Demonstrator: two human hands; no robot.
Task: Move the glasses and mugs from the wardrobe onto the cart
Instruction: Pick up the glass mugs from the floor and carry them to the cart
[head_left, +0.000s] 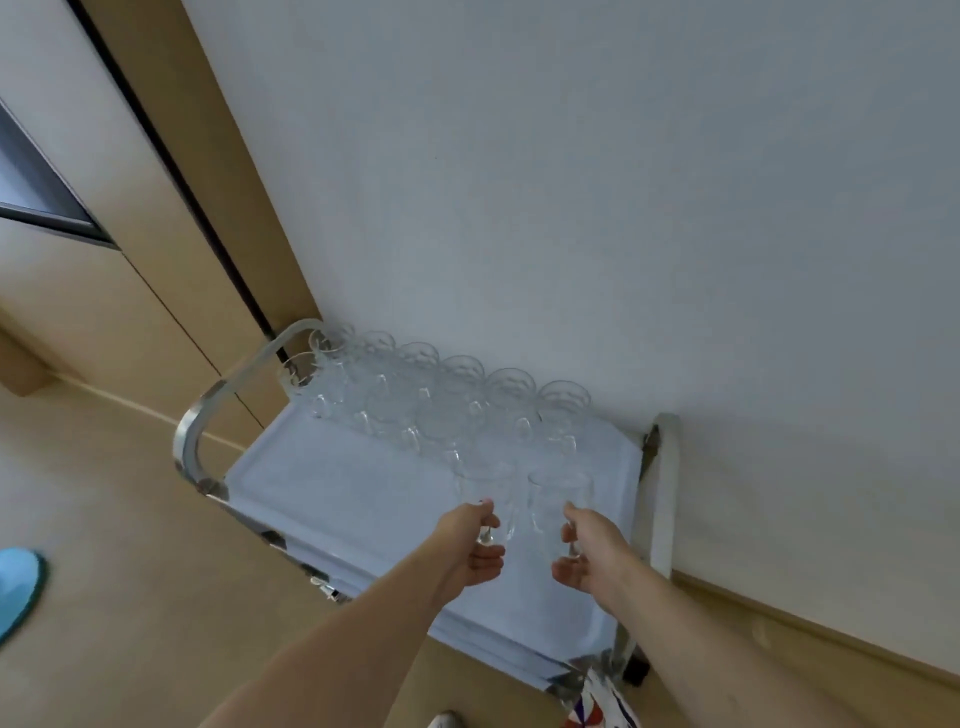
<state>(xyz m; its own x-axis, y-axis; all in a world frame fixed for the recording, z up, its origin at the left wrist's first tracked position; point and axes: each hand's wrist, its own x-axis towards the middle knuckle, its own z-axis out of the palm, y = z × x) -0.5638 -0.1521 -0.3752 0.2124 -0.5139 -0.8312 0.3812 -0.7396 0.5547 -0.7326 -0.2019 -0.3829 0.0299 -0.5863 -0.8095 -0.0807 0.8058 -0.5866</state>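
Note:
A steel cart (332, 499) with a pale top tray stands against the white wall. Several clear glass mugs (457, 400) stand in rows along its far side. My left hand (475, 545) grips the handle of a clear glass mug (491, 499) just above the tray. My right hand (592, 551) grips the handle of a second clear mug (556, 499) beside it. Both held mugs are upright, close in front of the rows. The wardrobe is out of view.
The cart's curved handle (208, 415) rises at its left end, and a steel post (662, 488) at its right. Wooden panels and a dark door gap (171, 171) fill the left. A blue thing (15, 592) lies on the beige floor at the left.

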